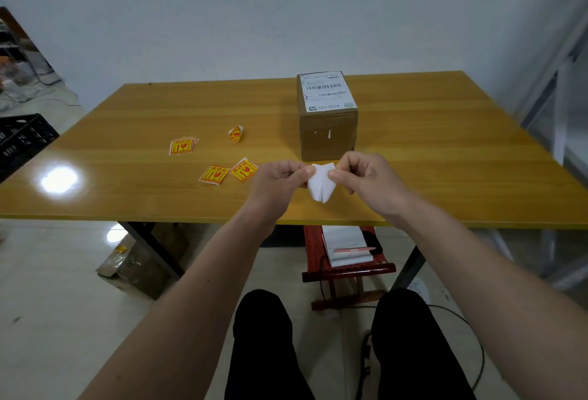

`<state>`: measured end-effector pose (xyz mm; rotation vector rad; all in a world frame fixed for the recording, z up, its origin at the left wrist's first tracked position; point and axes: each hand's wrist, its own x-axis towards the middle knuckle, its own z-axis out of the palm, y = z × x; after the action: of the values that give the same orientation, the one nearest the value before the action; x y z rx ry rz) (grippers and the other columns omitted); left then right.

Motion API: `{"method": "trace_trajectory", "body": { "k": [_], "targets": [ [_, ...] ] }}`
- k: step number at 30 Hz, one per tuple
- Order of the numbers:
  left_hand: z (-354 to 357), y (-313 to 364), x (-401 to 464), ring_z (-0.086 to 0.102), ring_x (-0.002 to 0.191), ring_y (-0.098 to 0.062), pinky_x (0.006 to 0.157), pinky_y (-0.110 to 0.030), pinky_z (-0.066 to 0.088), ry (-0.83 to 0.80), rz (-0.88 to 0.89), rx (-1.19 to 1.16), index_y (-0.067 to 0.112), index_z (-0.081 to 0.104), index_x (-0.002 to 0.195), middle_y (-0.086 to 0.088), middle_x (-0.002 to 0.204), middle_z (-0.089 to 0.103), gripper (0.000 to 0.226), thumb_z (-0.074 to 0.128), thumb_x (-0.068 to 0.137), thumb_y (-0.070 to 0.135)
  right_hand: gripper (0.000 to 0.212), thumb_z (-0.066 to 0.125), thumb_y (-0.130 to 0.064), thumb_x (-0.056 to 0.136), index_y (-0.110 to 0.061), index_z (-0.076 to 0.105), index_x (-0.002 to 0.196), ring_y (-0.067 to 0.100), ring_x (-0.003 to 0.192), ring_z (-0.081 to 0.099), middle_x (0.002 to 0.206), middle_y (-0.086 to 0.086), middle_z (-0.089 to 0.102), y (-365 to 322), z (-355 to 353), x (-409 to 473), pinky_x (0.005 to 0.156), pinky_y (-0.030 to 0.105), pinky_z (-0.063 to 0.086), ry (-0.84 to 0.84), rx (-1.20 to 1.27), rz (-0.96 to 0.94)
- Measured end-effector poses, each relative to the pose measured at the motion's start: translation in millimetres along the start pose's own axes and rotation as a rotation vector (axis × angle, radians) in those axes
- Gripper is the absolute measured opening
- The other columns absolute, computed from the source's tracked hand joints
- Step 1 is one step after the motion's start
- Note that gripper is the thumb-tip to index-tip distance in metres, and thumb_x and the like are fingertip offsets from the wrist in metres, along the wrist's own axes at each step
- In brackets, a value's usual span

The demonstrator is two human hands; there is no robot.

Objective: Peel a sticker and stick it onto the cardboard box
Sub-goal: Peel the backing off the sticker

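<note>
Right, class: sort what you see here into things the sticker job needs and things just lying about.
Needed for the job:
- white sticker sheet, pinched between left hand and right hand
- cardboard box
- spare yellow stickers on the table

Just lying about:
- red stool under the table
- black crate
- crumpled packaging on the floor

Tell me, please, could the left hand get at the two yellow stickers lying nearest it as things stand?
Probably yes, but not while occupied. The two yellow stickers lie flat just beside the left hand with bare table between; however, it is pinching the white sticker sheet together with the right hand.
</note>
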<state>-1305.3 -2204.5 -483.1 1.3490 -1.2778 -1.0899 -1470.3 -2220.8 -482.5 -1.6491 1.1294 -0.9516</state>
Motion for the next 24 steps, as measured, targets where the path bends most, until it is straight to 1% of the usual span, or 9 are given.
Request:
{"method": "trace_trajectory", "body": {
  "k": [3, 7, 11, 15, 16, 19, 21, 24],
  "targets": [
    [2, 0, -1, 0.058, 0.065, -0.003, 0.065, -0.014, 0.047, 0.043, 0.003, -0.015, 0.015, 0.067, 0.073, 0.001, 0.072, 0.066, 0.016, 0.060, 0.088, 0.014, 0.025, 0.060, -0.011, 0.088, -0.014, 0.052, 0.065, 0.010, 0.060, 0.039, 0.061, -0.002, 0.044, 1, 0, -1, 0.061, 0.021, 0.035, 0.031, 0.035, 0.006],
    [7, -2, -3, 0.058, 0.066, -0.004, 0.067, -0.018, 0.046, 0.106, 0.010, -0.083, 0.018, 0.065, 0.069, 0.003, 0.071, 0.065, 0.020, 0.060, 0.089, 0.014, 0.024, 0.060, -0.010, 0.088, -0.015, 0.053, 0.066, 0.009, 0.059, 0.040, 0.060, -0.004, 0.045, 3, 0, -1, 0.061, 0.020, 0.036, 0.078, 0.099, 0.011],
    [11, -4, -5, 0.060, 0.073, -0.008, 0.074, -0.022, 0.048, 0.155, 0.002, -0.127, 0.019, 0.066, 0.069, 0.004, 0.073, 0.066, 0.022, 0.060, 0.089, 0.014, 0.023, 0.060, -0.009, 0.088, -0.014, 0.053, 0.066, 0.010, 0.059, 0.040, 0.060, -0.003, 0.045, 6, 2, -2, 0.062, 0.023, 0.036, 0.103, 0.134, 0.009],
    [14, -4, -8, 0.059, 0.075, -0.008, 0.072, -0.019, 0.048, 0.202, -0.031, -0.206, 0.014, 0.064, 0.074, 0.002, 0.076, 0.065, 0.016, 0.059, 0.090, 0.014, 0.023, 0.059, -0.010, 0.088, -0.014, 0.052, 0.067, 0.009, 0.056, 0.040, 0.059, -0.001, 0.044, 9, 4, -3, 0.062, 0.022, 0.036, 0.126, 0.174, 0.019],
    [16, -5, -8, 0.060, 0.076, -0.008, 0.074, -0.021, 0.049, 0.217, -0.045, -0.227, 0.013, 0.064, 0.075, 0.001, 0.077, 0.065, 0.015, 0.059, 0.090, 0.014, 0.023, 0.060, -0.010, 0.088, -0.014, 0.053, 0.067, 0.008, 0.056, 0.040, 0.059, -0.001, 0.044, 10, 5, -3, 0.062, 0.022, 0.036, 0.132, 0.183, 0.020],
    [18, -7, -9, 0.059, 0.082, -0.013, 0.084, -0.031, 0.050, 0.265, -0.089, -0.291, 0.015, 0.066, 0.075, -0.002, 0.079, 0.065, 0.015, 0.060, 0.089, 0.016, 0.021, 0.061, -0.011, 0.088, -0.013, 0.054, 0.068, 0.009, 0.057, 0.041, 0.059, -0.001, 0.045, 11, 6, -1, 0.064, 0.024, 0.037, 0.141, 0.213, 0.037],
    [19, -7, -9, 0.058, 0.082, -0.013, 0.083, -0.030, 0.050, 0.274, -0.084, -0.256, 0.017, 0.066, 0.075, -0.001, 0.079, 0.065, 0.015, 0.060, 0.089, 0.017, 0.019, 0.061, -0.011, 0.088, -0.012, 0.056, 0.069, 0.008, 0.056, 0.043, 0.060, -0.003, 0.047, 12, 3, 0, 0.063, 0.022, 0.040, 0.100, 0.214, 0.048],
    [15, -7, -9, 0.060, 0.079, -0.012, 0.079, -0.027, 0.050, 0.233, 0.013, -0.094, 0.019, 0.065, 0.074, 0.002, 0.078, 0.067, 0.018, 0.058, 0.090, 0.015, 0.020, 0.056, -0.013, 0.091, -0.013, 0.053, 0.071, 0.008, 0.059, 0.045, 0.063, -0.002, 0.048, 11, -5, 0, 0.060, 0.020, 0.041, -0.072, 0.161, 0.072]
  ]
}}
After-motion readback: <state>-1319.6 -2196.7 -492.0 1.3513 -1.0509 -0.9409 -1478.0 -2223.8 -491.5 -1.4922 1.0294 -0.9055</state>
